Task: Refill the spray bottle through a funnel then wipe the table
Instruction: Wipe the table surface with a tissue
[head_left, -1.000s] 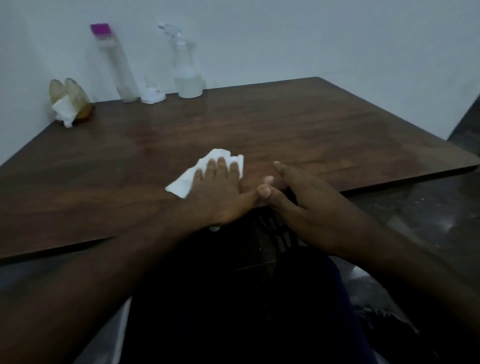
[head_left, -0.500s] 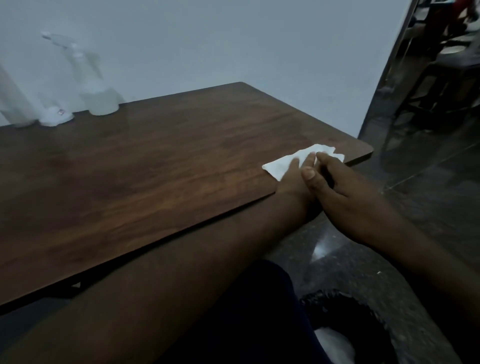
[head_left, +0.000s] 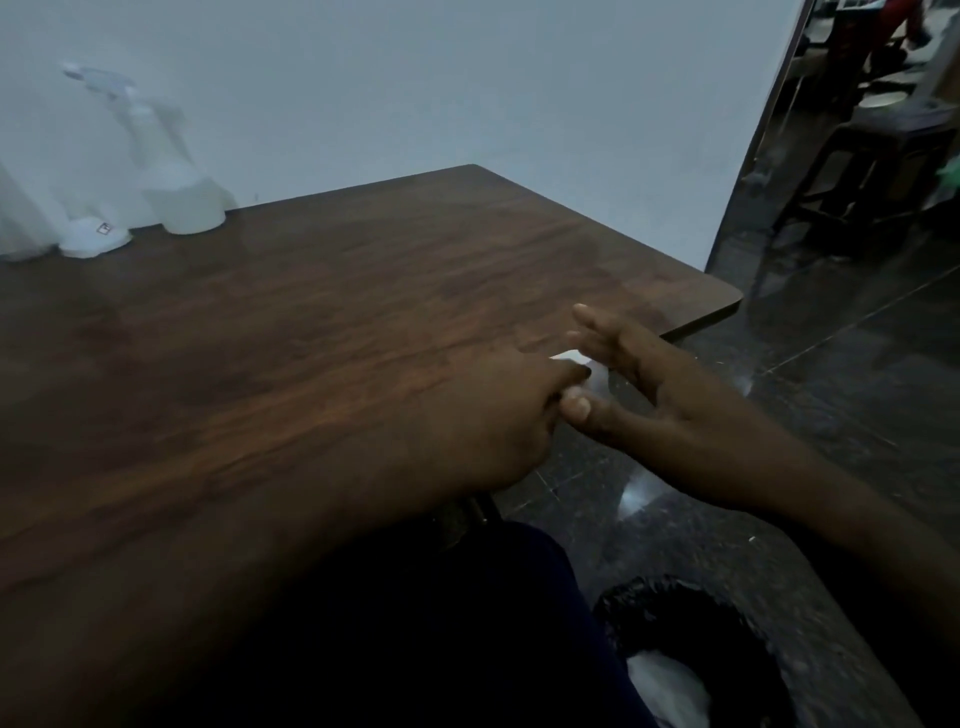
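The tissue (head_left: 570, 356) is sitting at the near right edge of the table (head_left: 311, 338), mostly hidden, with only a white scrap showing between the two hands. The left hand (head_left: 493, 415) is lying over it with fingers curled, seemingly bunching and gripping it, though blur is making the exact hold hard to read. The right hand (head_left: 660, 395) is hanging just off the table edge, fingers spread wide and holding nothing, its thumb right beside the left hand's fingers. The wipe looks to be finishing at this edge, so the point is keeping the tissue pressed down until it is passing the rim, and sweeping any wet into the waiting right palm rather than onto the floor. The bin (head_left: 613, 603) is standing on the floor near right, below the hands, offering a short drop for the used tissue. The spray bottle (head_left: 182, 197) is standing far left by the wall, well apart from both hands
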